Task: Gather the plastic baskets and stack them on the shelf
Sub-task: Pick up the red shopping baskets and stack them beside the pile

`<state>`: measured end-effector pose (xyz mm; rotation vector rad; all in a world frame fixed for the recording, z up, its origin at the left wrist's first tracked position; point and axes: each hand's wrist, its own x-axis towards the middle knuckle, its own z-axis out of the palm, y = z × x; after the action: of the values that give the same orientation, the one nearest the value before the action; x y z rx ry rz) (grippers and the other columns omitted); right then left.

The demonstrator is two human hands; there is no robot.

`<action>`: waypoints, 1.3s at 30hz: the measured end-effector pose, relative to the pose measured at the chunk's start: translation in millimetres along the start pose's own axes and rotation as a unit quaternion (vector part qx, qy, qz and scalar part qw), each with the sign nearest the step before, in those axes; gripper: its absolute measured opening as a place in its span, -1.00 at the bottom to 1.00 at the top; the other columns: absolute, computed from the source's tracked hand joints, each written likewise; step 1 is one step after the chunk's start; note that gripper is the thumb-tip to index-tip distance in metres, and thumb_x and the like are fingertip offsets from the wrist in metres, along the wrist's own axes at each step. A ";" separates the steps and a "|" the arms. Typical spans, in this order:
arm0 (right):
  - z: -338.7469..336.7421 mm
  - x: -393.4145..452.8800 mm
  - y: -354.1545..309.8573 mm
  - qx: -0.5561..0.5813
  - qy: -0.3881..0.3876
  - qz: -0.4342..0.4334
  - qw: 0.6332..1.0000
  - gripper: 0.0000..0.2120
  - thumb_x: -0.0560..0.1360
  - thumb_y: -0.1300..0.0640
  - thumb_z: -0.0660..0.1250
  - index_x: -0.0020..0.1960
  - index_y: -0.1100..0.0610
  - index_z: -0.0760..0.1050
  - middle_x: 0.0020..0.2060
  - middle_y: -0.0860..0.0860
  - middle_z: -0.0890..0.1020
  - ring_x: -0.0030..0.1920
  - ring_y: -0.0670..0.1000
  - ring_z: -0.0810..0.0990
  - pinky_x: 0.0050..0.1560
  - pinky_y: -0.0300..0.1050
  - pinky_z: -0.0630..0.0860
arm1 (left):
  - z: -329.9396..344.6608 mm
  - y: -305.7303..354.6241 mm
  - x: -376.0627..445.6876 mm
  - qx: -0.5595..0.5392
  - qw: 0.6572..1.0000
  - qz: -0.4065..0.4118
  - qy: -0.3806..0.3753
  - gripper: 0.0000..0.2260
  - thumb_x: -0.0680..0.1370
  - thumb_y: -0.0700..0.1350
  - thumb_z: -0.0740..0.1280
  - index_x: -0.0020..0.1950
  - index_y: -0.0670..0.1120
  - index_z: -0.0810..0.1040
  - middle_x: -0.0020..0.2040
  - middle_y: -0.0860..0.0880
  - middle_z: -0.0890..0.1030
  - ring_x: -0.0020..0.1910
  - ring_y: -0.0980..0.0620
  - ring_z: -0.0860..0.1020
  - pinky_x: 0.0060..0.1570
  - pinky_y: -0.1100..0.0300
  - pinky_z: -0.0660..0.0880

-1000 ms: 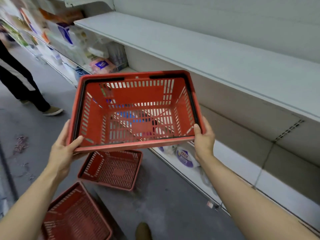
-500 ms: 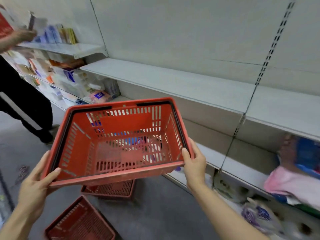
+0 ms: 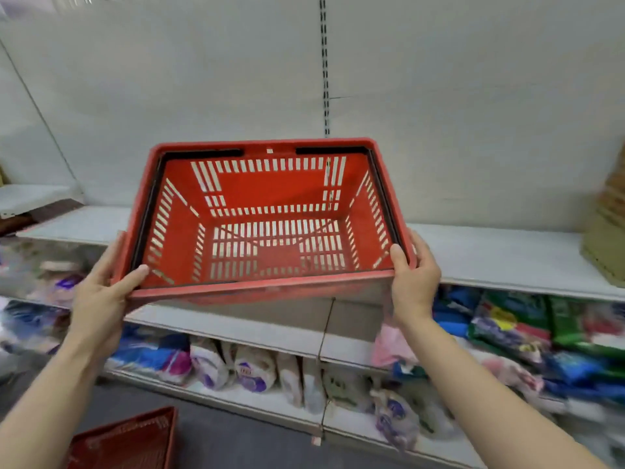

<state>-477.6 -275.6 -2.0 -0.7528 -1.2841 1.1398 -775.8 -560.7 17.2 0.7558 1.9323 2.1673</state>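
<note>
I hold a red plastic basket (image 3: 267, 198) in the air with both hands, its open top tilted toward me, black handles folded along the rim. My left hand (image 3: 98, 296) grips the near left corner of the rim, thumb over the edge. My right hand (image 3: 414, 279) grips the near right corner the same way. The basket hangs in front of and just above the white shelf (image 3: 500, 255) at chest height. Another red basket (image 3: 125, 441) lies on the floor at the lower left, partly cut off by the frame.
The lower shelves hold blurred packets and bags (image 3: 250, 370), with green and blue packs (image 3: 527, 326) at the right. A tan stack (image 3: 605, 238) stands on the white shelf at the far right. A slotted upright (image 3: 325, 72) runs up the back panel.
The basket has risen and swung right to face the white shelf head-on. My view turned with it; the other person and one floor basket left the frame.
</note>
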 end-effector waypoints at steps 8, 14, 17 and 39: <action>-172.3 128.0 -14.2 -0.064 0.151 0.006 0.986 -0.71 0.46 0.08 0.31 -0.07 -0.36 0.55 -0.07 -0.16 0.67 -0.03 0.06 0.67 -0.03 0.21 0.63 | 261.2 0.9 15.4 -0.050 0.991 -0.043 -0.115 -0.46 0.57 -0.29 0.38 0.52 0.07 0.44 0.13 -0.07 0.68 -0.25 0.04 0.70 -0.26 0.05 0.70; -233.0 184.8 -12.2 -0.083 0.164 0.016 0.983 -0.75 0.51 0.15 0.29 0.09 -0.14 0.58 -0.06 -0.10 0.69 -0.03 0.06 0.67 -0.01 0.23 0.62 | 364.1 -4.2 14.6 -0.039 0.980 -0.110 -0.159 -0.44 0.61 -0.26 0.35 0.57 0.09 0.35 0.16 -0.14 0.67 -0.13 -0.14 0.69 -0.20 -0.04 0.67; -247.2 205.8 -9.3 -0.106 0.180 0.024 0.978 -0.74 0.52 0.15 0.28 -0.05 -0.22 0.59 -0.12 -0.11 0.69 -0.08 0.05 0.67 -0.05 0.21 0.64 | 396.1 -2.8 22.8 -0.024 0.977 -0.127 -0.172 -0.45 0.61 -0.25 0.34 0.57 0.10 0.35 0.12 -0.10 0.67 -0.05 -0.18 0.68 -0.04 -0.14 0.64; -280.8 298.2 1.5 -0.190 0.210 0.097 0.954 -0.65 0.57 -0.10 0.25 0.26 0.02 0.57 0.08 0.01 0.60 0.05 0.14 0.59 -0.12 0.16 0.66 | 505.2 1.0 69.6 0.044 0.957 -0.181 -0.224 -0.55 0.62 -0.23 0.31 0.49 0.04 0.43 0.06 -0.19 0.65 -0.11 -0.25 0.64 -0.13 -0.16 0.63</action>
<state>-232.2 48.8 46.1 -1.3551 -1.0888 0.8273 -606.9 -81.6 61.5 0.7548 1.7676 1.5472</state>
